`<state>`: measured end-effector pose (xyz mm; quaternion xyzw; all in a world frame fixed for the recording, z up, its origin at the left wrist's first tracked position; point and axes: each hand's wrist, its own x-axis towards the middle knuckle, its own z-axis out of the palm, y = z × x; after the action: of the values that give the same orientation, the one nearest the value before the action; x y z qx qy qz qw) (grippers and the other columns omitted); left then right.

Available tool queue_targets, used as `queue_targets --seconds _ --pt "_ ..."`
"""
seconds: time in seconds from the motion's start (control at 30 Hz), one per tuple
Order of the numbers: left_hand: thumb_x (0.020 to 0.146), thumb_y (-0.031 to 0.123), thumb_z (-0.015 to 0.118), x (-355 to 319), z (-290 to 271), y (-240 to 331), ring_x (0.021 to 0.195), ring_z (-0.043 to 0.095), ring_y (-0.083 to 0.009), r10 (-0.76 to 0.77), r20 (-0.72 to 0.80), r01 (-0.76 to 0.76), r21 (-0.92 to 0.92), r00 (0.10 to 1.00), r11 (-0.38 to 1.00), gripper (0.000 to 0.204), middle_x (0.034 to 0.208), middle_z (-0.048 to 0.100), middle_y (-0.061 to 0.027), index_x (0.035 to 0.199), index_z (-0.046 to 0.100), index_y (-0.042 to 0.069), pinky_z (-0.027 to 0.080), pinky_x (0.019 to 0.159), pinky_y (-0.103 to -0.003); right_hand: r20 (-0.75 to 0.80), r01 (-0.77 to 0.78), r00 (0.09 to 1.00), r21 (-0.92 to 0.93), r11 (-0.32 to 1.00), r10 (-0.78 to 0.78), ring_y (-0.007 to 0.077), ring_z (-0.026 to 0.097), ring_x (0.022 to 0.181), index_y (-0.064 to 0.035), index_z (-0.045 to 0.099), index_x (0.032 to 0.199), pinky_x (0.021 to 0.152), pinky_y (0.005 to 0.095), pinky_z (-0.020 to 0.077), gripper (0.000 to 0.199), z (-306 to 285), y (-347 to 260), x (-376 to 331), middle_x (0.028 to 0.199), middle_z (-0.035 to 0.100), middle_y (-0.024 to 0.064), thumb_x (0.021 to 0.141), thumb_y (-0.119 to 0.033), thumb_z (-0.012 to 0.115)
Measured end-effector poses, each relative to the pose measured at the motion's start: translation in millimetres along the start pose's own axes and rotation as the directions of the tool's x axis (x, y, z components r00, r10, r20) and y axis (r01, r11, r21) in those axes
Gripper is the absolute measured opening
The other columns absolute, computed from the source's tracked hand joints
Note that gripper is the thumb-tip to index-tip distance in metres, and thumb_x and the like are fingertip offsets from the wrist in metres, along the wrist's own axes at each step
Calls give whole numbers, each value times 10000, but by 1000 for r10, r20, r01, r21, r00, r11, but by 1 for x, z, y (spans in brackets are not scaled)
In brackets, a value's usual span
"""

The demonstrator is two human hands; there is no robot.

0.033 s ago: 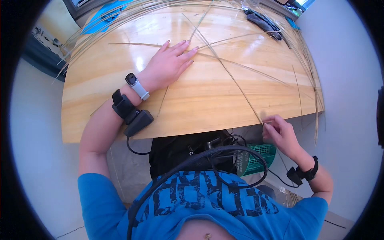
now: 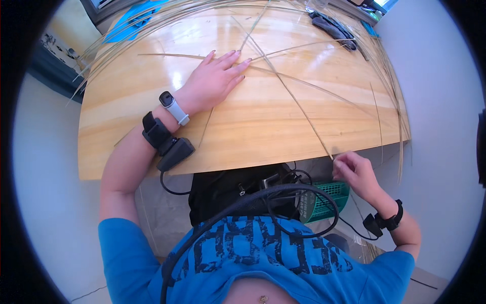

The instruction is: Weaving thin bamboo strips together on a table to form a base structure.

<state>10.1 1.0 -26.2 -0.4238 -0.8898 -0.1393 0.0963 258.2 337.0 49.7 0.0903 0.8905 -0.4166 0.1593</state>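
Note:
My left hand lies palm down on the wooden table, fingers stretched out and slightly spread. Under and beside its fingertips several thin tan strips, like split bamboo or cane, cross one another; the hand hides part of the crossing. One long strip runs slantwise from the far middle of the table to its near edge. There my right hand pinches the strip's near end between thumb and fingers, just off the edge. Another strip stretches right from the crossing, and one more points left.
Bundles of long strips lie along the right side and the far left. Dark gloves rest at the far right, a blue cloth at the far left. Below the near edge are a black bag, a green basket and a looping cable.
My right hand has shifted slightly down toward me, its fingers curled closer round the strip's end. My left hand stays in place on the table.

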Motion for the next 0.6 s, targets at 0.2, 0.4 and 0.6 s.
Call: queue_targets --seconds 0.2,0.4,0.6 --pt "1049 283 409 2 -3 -1 1426 368 -316 -11 32 11 17 999 1000 469 1537 396 -180 1506 412 177 229 1187 -543 268 -214 955 322 922 127 114 685 715 40 631 981 649 238 572 199 26 -17 2 776 679 73 1012 -150 580" --pt "1056 304 393 5 -1 -5 1437 353 -327 -1 37 1 -20 999 1000 467 1538 392 -187 1506 412 178 229 1186 -551 298 -167 951 265 950 85 118 683 638 36 614 895 582 233 559 235 56 -48 34 719 677 69 1006 -170 594" --pt "1060 335 378 8 1 -9 1435 361 -320 2 66 -4 32 998 999 473 1538 397 -180 1504 415 177 255 1174 -553 323 -176 941 222 959 98 117 681 623 15 630 873 570 234 549 275 63 -62 44 713 688 63 1012 -218 590"
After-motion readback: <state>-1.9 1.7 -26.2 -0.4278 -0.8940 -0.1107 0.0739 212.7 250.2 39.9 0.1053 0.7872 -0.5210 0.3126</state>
